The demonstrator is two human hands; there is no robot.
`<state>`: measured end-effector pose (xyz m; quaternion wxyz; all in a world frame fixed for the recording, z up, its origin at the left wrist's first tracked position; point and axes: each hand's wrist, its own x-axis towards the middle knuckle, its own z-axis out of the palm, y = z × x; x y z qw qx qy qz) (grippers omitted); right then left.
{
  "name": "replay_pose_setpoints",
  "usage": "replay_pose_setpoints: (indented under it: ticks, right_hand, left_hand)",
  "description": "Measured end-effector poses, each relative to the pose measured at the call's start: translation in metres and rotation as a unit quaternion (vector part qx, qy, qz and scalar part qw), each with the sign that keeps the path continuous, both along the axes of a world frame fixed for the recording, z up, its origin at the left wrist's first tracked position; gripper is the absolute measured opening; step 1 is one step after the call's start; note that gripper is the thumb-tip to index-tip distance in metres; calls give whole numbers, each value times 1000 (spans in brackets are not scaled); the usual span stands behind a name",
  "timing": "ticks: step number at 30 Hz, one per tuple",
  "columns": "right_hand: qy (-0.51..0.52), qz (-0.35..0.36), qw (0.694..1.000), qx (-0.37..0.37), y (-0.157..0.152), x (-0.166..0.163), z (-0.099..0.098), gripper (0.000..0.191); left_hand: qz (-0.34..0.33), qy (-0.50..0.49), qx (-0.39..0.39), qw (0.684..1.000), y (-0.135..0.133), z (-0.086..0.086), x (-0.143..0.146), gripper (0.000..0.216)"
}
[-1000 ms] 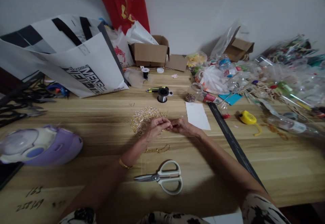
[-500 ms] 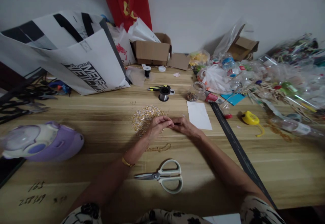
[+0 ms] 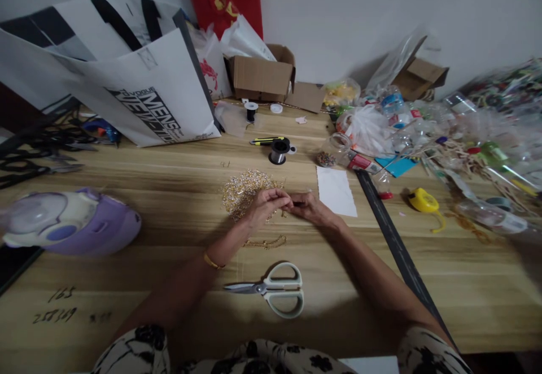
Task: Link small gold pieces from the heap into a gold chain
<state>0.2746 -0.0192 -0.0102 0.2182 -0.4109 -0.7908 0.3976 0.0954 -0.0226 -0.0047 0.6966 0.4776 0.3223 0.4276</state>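
Note:
My left hand (image 3: 266, 204) and my right hand (image 3: 310, 208) meet fingertip to fingertip over the wooden table (image 3: 178, 193), pinching something small between them; what it is I cannot make out. Just behind the left hand lies a pile of small gold pieces (image 3: 245, 188). A gold chain (image 3: 266, 243) lies on the table below the hands. White-handled scissors (image 3: 275, 290) rest nearer to me, shut.
A white paper slip (image 3: 336, 191) and a long black ruler (image 3: 393, 238) lie to the right. A wire spool (image 3: 278, 151), a glass jar (image 3: 332, 151), a yellow tape measure (image 3: 420, 200) and plastic clutter sit beyond. A purple device (image 3: 70, 221) stands left, a large white bag (image 3: 127, 74) behind.
The hands stay joined at the same spot on the table. The view has tilted slightly, shifting everything a little right and up.

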Motion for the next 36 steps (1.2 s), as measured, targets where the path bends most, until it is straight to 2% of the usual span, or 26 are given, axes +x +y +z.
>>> replay_pose_setpoints:
  ticks: [10,19,36]
  right_hand:
    - [-2,32,998,-59,-3,0,9,37]
    - [5,65,993,-97,-4,3,13,30]
    - [-27,58,990,-124,-1,10,20,20]
  left_hand:
    - [0,-14,-8,1000,1,-5,-1,14]
    - [-3,-21,-2,1000,2,-12,-2,13]
    - [7,7,11,1000,7,-15,-4,11]
